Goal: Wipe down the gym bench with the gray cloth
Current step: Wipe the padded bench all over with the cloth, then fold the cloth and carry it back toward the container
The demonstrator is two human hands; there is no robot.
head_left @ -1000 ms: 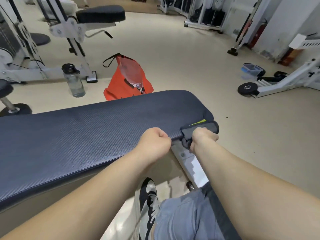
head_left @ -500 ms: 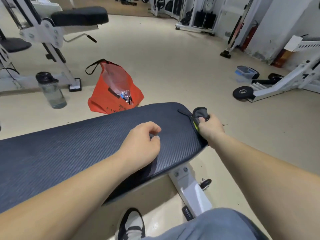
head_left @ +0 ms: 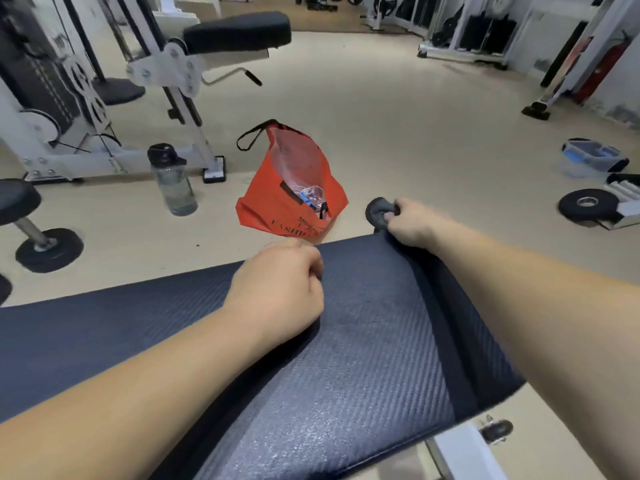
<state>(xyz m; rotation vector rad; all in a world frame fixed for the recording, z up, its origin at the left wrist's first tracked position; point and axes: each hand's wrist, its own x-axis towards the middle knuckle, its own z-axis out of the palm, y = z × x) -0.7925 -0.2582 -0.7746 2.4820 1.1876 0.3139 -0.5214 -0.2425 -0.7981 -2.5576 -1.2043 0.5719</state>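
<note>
While right hand grips bunched gray cloth at bench far corner, center-right of frame, left hand rests fisted on pad, mid-frame, holding nothing visible.

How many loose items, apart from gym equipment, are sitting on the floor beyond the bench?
3: a water bottle at left, an orange bag at centre, a clear plastic container far right. Others may be hidden.

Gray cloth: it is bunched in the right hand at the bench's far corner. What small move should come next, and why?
Probably draw the gray cloth from the far corner back along the bench pad. The right hand grips it bunched at the pad's edge, so little cloth touches the surface. The left hand rests in a loose fist on the pad, steadying.
</note>
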